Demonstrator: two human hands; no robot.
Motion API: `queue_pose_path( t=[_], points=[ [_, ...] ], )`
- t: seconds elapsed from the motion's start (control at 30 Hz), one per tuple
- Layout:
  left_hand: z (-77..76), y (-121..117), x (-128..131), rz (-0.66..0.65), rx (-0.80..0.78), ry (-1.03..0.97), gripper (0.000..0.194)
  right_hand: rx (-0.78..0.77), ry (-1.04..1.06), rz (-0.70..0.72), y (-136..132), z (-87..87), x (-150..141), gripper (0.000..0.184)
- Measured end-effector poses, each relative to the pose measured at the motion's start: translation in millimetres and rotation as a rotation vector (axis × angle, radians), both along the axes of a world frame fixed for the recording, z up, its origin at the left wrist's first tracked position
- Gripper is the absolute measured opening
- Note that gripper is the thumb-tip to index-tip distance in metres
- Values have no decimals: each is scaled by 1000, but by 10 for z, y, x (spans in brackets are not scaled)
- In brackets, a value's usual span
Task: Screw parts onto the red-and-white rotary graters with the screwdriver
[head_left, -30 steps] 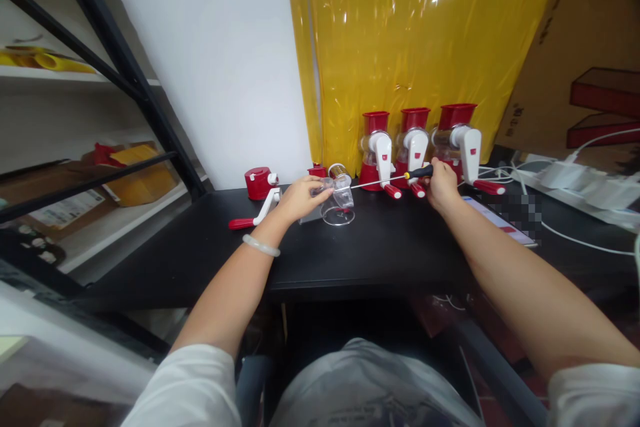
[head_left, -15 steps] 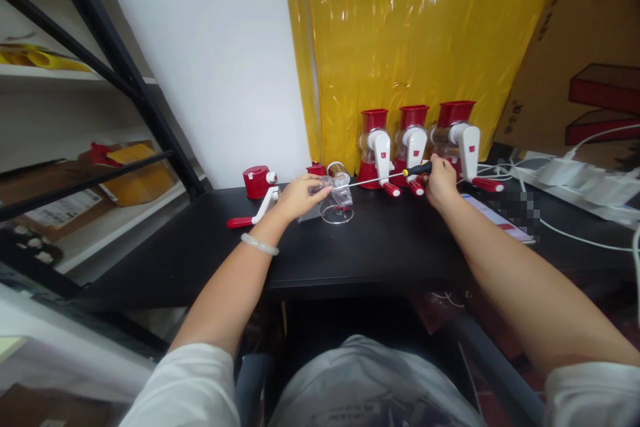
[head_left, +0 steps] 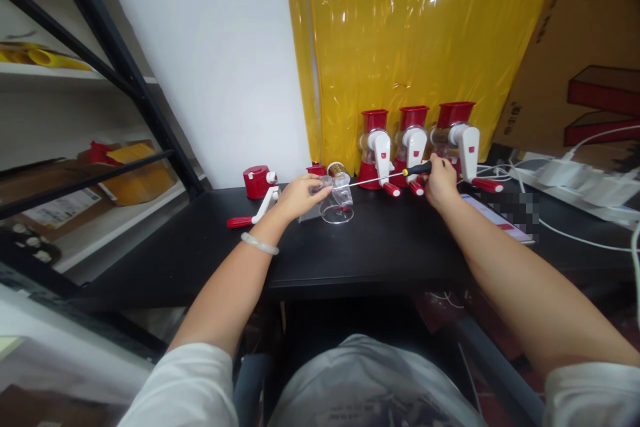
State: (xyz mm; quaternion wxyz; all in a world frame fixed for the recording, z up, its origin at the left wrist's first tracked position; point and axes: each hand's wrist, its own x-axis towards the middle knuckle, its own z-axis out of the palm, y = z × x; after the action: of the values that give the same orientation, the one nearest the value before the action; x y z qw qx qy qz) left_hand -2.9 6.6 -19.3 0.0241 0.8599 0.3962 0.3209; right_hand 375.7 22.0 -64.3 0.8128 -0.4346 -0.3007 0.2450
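One screwdriver (head_left: 419,168) is gripped by the right hand (head_left: 441,181), one clear part (head_left: 343,195) by the left hand (head_left: 303,195); keeping the shaft (head_left: 370,181) straight should help.

Nothing legible: characters (head_left: 514,118) on cardboard box (head_left: 540,90), label (head_left: 64,205) on shelf carton (head_left: 50,177), shirt print (head_left: 387,412) all blurred.

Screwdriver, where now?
Head view, right of centre: the screwdriver is in the right hand, its shaft pointing left toward the clear plastic part in the left hand.

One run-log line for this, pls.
left hand: holds clear plastic part | right hand: holds screwdriver | screwdriver: points at clear plastic part
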Motion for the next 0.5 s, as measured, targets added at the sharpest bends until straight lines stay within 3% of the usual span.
queue_pose_path(
  t=[0.5],
  points=[
    [4, 13, -6, -13, -2, -4, 26, 20, 41, -9, 21, 19, -39, 39]
  ],
)
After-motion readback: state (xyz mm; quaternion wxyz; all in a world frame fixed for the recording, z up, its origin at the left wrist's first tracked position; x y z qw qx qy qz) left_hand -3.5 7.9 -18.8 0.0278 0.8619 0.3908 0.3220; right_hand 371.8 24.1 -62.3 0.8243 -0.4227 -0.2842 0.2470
